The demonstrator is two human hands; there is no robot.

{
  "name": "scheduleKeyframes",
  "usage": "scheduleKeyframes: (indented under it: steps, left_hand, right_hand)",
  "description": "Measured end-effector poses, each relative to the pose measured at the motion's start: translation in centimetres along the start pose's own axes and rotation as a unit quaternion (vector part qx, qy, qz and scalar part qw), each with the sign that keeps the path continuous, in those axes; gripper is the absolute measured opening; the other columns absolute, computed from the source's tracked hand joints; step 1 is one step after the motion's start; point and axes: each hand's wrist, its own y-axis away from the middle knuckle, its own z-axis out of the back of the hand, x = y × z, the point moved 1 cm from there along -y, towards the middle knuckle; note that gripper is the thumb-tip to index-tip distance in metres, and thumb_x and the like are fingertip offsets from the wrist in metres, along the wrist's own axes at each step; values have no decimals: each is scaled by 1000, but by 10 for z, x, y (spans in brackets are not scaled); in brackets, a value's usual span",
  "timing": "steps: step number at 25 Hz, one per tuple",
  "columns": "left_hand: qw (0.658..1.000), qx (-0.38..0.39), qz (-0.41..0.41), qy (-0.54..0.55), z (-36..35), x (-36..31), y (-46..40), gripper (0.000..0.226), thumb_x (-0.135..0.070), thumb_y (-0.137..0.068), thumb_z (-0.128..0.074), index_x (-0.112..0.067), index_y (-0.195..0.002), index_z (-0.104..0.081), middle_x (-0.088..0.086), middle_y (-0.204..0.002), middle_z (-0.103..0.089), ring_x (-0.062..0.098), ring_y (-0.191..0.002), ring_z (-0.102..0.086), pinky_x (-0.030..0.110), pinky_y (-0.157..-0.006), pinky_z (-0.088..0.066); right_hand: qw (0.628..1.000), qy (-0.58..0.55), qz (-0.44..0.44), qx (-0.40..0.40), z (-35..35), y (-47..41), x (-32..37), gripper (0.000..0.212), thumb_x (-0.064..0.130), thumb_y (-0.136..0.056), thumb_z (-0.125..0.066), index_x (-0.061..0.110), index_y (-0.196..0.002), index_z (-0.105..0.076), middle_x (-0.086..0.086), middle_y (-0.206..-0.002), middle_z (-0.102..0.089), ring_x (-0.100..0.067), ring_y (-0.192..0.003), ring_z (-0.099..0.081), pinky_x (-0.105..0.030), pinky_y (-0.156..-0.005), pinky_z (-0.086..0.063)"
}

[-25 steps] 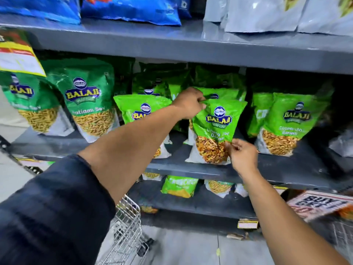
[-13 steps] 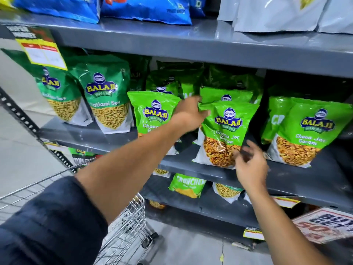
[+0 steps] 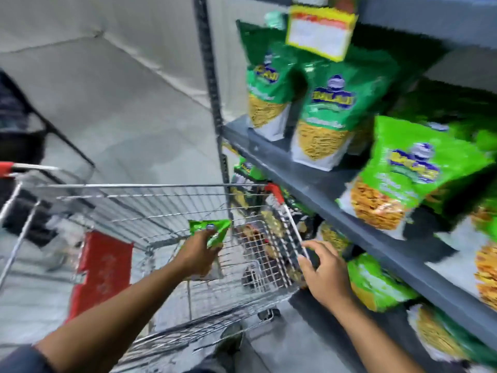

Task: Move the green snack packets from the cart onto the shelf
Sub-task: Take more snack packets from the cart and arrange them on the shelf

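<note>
The view is blurred by motion. A wire shopping cart (image 3: 139, 208) stands left of the grey shelf (image 3: 317, 181). My left hand (image 3: 197, 254) reaches down into the cart and grips a green snack packet (image 3: 212, 231) by its top. My right hand (image 3: 326, 273) hovers with fingers spread at the cart's right rim, holding nothing. Several green snack packets stand on the shelf, among them a dark green one (image 3: 325, 114) and a light green one (image 3: 411, 179).
A red panel (image 3: 102, 267) hangs on the cart's near end, and red caps mark its corners (image 3: 274, 191). A yellow price tag (image 3: 321, 30) hangs above the packets. More packets (image 3: 376, 284) lie on the lower shelf. Grey floor stretches to the left.
Both hands have left the packets on the shelf and dropped to the cart. My view has swung left and down. My left hand has closed on a green packet inside the cart.
</note>
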Motion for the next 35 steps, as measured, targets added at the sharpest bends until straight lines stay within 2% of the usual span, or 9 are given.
scheduleKeyframes:
  steps: [3,6,10,13,15,22,26,30,35]
  left_hand:
    - [995,-1,97,-2,18,72,-21,50,-30,-85,-63,-14,-131,-51,18,-132,-59,32,-121,-55,35,-94,-45]
    - [988,10,154,10,19,123,-42,47,-30,-88,-59,-9,-129,-51,19,-134,-57,34,-123,-53,35,-95,-43]
    - [959,-2,258,116,10,173,-68,48,-26,-88,-61,-3,-128,-50,21,-134,-55,33,-120,-53,27,-89,-41]
    - [945,22,283,163,-9,194,-90,50,-28,-89,-59,2,-128,-49,23,-137,-52,35,-125,-49,36,-103,-41]
    - [934,41,295,196,-24,204,-107,48,-29,-89,-58,5,-122,-52,28,-131,-55,39,-120,-53,41,-98,-45]
    - [867,88,324,368,-68,210,-133,49,-24,-88,-62,1,-127,-49,23,-137,-50,31,-119,-52,34,-102,-43]
    - [886,61,300,349,-80,202,-135,26,-20,-88,-60,0,-103,-65,26,-109,-66,39,-102,-62,51,-93,-51]
    - [898,27,299,322,-75,185,-125,23,-20,-87,-62,1,-93,-68,25,-97,-71,35,-92,-67,48,-87,-55]
    - [926,13,206,317,-37,127,-97,15,-19,-87,-63,-6,-83,-69,11,-80,-71,19,-71,-68,36,-77,-58]
  right_hand:
    - [992,-10,-39,124,-73,-49,25,24,22,-76,-72,21,-99,-66,6,-93,-63,-4,-78,-55,-7,-66,-36]
    - [966,-62,-147,202,-145,-81,27,22,17,-79,-69,14,-101,-65,-6,-99,-69,-6,-73,-57,-4,-54,-39]
    - [940,-24,-223,257,-223,-100,26,26,17,-83,-63,6,-107,-65,-12,-104,-70,-20,-85,-63,-27,-76,-50]
    - [918,-28,-274,286,-261,-99,22,27,11,-84,-60,2,-108,-62,-13,-103,-69,-22,-79,-65,-35,-75,-55]
    - [899,-28,-312,307,-288,-102,17,36,9,-85,-59,1,-119,-54,-15,-114,-64,-27,-92,-62,-42,-87,-51]
    - [836,-78,-436,325,-361,-109,2,72,15,-88,-59,12,-145,-15,-15,-149,-34,-31,-127,-43,-36,-98,-40]
    - [834,-133,-489,216,-385,-98,-4,57,1,-83,-61,7,-134,-37,-20,-135,-49,-28,-111,-55,-25,-81,-47]
    - [862,-121,-461,175,-366,-89,-4,26,11,-81,-67,13,-103,-52,-9,-110,-61,-20,-94,-57,-24,-73,-40]
    - [911,-141,-357,148,-284,-85,13,29,24,-76,-73,21,-94,-51,10,-70,-55,-15,-67,-51,-19,-51,-37]
